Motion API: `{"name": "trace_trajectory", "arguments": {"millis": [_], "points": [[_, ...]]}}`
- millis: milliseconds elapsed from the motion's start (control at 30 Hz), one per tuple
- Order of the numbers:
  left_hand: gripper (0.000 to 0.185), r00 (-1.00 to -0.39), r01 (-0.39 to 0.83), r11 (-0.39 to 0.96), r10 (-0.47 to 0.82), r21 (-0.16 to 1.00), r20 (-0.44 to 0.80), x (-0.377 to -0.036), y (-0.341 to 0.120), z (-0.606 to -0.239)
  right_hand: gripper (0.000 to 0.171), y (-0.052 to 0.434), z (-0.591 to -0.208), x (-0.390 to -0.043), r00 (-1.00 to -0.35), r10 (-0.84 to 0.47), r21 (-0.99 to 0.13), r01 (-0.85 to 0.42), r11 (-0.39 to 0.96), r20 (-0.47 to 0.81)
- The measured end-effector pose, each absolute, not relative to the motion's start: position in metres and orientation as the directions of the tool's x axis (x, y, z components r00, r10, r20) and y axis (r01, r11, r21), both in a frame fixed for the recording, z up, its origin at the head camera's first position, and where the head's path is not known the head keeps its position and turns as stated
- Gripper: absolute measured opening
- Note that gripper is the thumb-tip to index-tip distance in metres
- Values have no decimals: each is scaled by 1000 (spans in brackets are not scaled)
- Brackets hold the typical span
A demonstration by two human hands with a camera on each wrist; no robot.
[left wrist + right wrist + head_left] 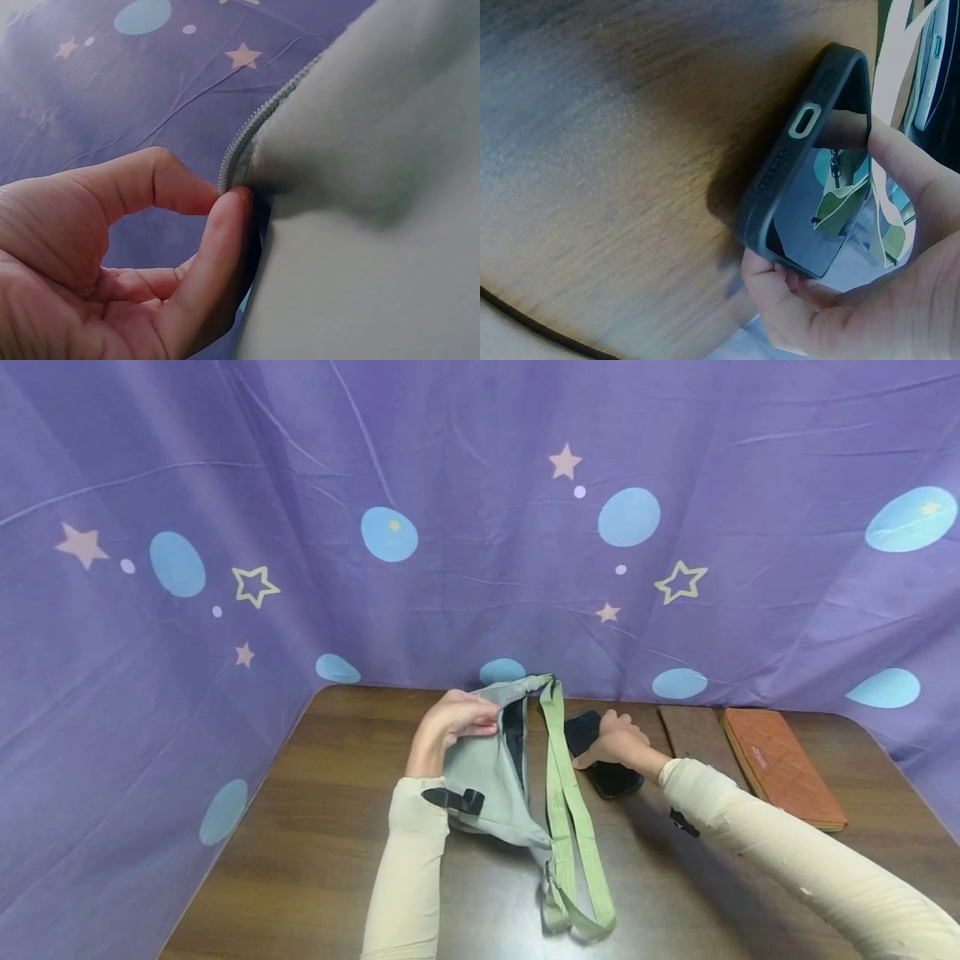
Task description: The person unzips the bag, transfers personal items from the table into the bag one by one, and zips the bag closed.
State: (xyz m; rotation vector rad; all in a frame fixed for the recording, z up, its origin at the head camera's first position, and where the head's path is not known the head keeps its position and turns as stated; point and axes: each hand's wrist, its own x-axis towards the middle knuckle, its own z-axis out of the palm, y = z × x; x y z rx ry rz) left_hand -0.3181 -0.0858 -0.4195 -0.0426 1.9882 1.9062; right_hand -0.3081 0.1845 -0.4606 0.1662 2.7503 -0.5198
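black phone point(802, 202) sits gripped between wide-spread right fingers point(775, 296).

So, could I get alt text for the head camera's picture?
A person's left grip pinches the edge of an open green bag while the right grip holds a black phone beside the bag's strap. Farther right on the wooden table lie a flat brown item and an orange wallet; behind hangs a starry purple curtain.

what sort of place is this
Probably an indoor work corner, perhaps screened off for recording: a purple fabric curtain printed with stars and blue ovals hangs along the back and left of a brown, round-cornered wood-grain table.
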Motion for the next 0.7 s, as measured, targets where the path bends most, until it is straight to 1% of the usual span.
{"name": "trace_trajectory", "arguments": {"millis": [233,400,533,700], "points": [[21,-920,-283,89,256,955,-297,-320,-87,-423,116,184,-460,-309,-935,49,-317,168,934,-350],[24,-918,-284,102,259,953,-301,-319,-88,-423,118,185,-460,-310,-931,35,-307,154,939,-363],[27,-919,-281,114,255,953,-302,-319,-88,-423,119,186,-460,-309,-932,28,-320,152,935,-362],[20,-923,-274,106,249,956,-292,-320,-88,-422,119,187,-462,-309,-935,22,-340,150,928,-353]]}}
